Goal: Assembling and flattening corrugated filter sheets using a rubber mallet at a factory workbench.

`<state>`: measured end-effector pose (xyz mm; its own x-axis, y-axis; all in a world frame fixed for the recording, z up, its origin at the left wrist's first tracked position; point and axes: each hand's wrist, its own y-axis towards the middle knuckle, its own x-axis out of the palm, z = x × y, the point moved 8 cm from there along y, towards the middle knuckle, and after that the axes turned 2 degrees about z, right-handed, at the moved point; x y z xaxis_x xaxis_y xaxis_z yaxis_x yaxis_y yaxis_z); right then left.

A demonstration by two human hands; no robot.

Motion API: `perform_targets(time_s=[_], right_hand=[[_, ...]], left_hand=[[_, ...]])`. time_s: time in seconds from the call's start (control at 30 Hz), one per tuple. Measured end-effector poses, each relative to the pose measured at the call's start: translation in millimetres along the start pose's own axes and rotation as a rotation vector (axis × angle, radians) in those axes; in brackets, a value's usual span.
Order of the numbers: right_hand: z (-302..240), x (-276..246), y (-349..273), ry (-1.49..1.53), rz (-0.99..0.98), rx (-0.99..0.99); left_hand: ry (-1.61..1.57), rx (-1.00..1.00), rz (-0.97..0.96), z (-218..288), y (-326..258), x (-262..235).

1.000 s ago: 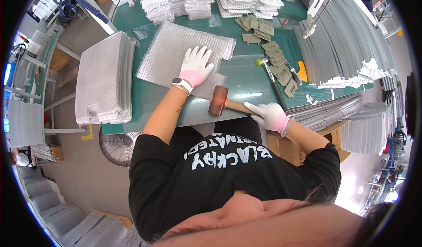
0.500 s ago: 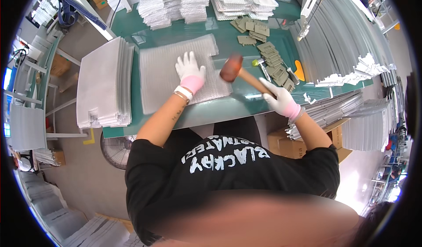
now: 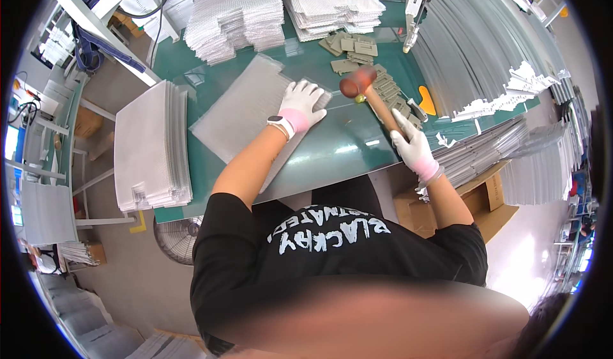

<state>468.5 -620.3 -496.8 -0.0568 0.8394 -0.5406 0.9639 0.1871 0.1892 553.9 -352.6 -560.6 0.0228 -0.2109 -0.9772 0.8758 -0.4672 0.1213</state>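
Observation:
A notched, translucent ribbed sheet (image 3: pixel 239 106) lies at an angle on the green tabletop, its near corner reaching the front edge. My left hand (image 3: pixel 302 106), in a white and pink glove, rests on the sheet's right part with the fingers apart. In my right hand (image 3: pixel 414 147), gloved the same way, is the wooden handle of a mallet (image 3: pixel 382 110) with a reddish-brown head. The mallet is over the right side of the table, and its head overlaps several olive-grey plastic plates (image 3: pixel 385 84) in view. A small greenish-yellow tool tip shows beside the mallet head.
Stacks of similar sheets stand at the left (image 3: pixel 150 145) and at the back (image 3: pixel 236 17). Long grey strips (image 3: pixel 476 52) fill the right side, near a yellow-handled tool (image 3: pixel 427 101). An open cardboard box (image 3: pixel 488 199) sits below right. A fan (image 3: pixel 175 239) stands under the table's left end.
The sheet has turned on the table, and my left hand has moved right with it, toward its right edge. The mallet has shifted right, closer to the plates.

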Motion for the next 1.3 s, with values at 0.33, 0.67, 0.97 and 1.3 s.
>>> perform_targets(time_s=[0.33, 0.67, 0.97, 1.3], right_hand=[[-8.2, 50.6, 14.8, -0.475, -0.181, -0.182], [-17.5, 42.8, 27.1, -0.46, -0.17, -0.117], [-72.3, 27.2, -5.5, -0.012, 0.077, -0.146], [-44.7, 87.6, -31.4, -0.354, -0.277, -0.119]], left_hand=[[-0.001, 0.144, 0.058, -12.4, 5.6, -6.1], [-0.041, 0.113, 0.207, -16.0, 0.7, -18.6], [-0.212, 0.114, -0.165, -33.2, -24.0, -14.9], [-0.001, 0.214, 0.058, -33.4, -36.4, -7.9]])
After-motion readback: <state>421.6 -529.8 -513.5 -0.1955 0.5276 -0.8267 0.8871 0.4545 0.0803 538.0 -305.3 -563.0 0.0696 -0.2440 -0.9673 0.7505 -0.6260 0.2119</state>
